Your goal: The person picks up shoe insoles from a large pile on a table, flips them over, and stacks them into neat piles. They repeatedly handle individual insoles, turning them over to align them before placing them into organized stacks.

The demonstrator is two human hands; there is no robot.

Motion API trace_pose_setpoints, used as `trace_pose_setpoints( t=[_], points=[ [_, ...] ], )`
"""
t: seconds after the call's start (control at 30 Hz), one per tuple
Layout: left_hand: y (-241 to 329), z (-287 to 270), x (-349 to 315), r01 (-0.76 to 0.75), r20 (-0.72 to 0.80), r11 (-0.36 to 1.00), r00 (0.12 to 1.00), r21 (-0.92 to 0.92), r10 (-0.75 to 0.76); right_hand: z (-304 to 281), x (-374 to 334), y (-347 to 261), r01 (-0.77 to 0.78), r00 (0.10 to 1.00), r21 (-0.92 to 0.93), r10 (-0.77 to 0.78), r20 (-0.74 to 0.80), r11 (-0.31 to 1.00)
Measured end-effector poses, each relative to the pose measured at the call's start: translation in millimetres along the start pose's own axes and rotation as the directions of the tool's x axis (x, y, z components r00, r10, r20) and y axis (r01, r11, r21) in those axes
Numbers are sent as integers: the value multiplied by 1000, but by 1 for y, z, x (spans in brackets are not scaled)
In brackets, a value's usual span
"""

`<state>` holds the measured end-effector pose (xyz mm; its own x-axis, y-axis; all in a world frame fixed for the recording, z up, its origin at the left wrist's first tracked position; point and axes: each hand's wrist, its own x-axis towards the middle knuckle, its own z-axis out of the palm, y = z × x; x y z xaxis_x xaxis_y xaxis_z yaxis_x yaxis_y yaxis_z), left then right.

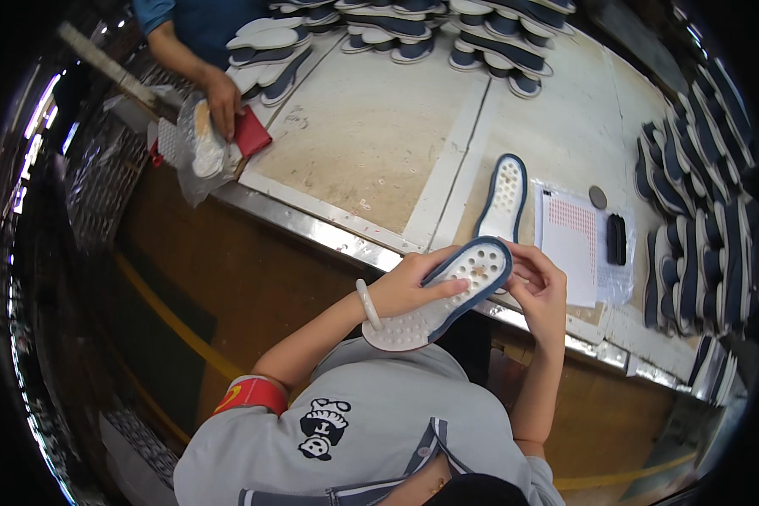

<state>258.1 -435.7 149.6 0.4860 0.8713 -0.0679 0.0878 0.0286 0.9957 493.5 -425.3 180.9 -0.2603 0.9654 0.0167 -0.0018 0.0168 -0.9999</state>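
Note:
My left hand (417, 285) grips a shoe sole (451, 305), white and dimpled inside with a dark blue rim, its thumb lying across the inner face. The sole is tilted over the table's front edge, its hole-studded end up and to the right. At that end, my right hand (538, 287) has its fingers curled against the blue rim; whether they also hold something small is hidden. Just beyond, a second sole (508, 196) of the same kind lies inner side up on the table, its near end partly covered by the held one.
Right of the second sole lie a sheet with rows of red marks (572, 228), a grey disc (598, 197) and a black oblong object (616, 239). Stacked soles (700, 261) line the table's right side; more stand at the back. A co-worker's hand (223, 101) touches a red item (250, 132).

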Motion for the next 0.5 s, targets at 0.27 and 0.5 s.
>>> trace_pose_setpoints(
  t=[0.27, 0.5],
  points=[
    [0, -10, -4, 29, -24, 999, 999, -29, -29, 10, 10, 3, -53, 999, 58, 53, 7, 997],
    [-3, -13, -6, 70, -64, 955, 994, -288, -92, 17, 23, -9, 12, 1000, 70, -13, 26, 997]
  ],
)
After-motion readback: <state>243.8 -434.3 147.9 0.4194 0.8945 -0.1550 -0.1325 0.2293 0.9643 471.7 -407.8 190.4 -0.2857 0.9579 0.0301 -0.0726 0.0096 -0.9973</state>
